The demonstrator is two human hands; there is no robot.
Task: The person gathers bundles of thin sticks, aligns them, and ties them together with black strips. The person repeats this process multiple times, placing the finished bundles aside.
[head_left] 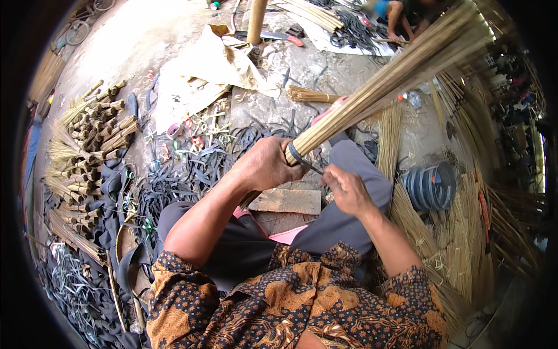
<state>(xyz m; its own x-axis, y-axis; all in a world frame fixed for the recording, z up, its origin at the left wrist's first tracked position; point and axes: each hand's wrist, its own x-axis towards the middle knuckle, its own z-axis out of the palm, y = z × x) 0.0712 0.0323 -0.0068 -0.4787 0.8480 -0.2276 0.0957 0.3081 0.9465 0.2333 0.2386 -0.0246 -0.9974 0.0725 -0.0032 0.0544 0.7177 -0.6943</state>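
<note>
My left hand [264,166] grips the lower end of a long bundle of thin straw-coloured broom sticks [383,81] that slants up to the right. A black rubber strip [302,160] circles the bundle just beyond my fingers. My right hand [346,189] pinches the loose end of that strip, pulled a little to the right of the bundle. Both hands sit above my knees, over a flat wooden block [288,200] on the ground.
Finished bound broom bundles [87,145] lie stacked at left beside heaps of black rubber strips [186,168]. Loose sticks [459,244] pile up at right near a dark ribbed coil [433,186]. Sacking [215,64], a wooden post [256,20] and another person [401,14] are farther back.
</note>
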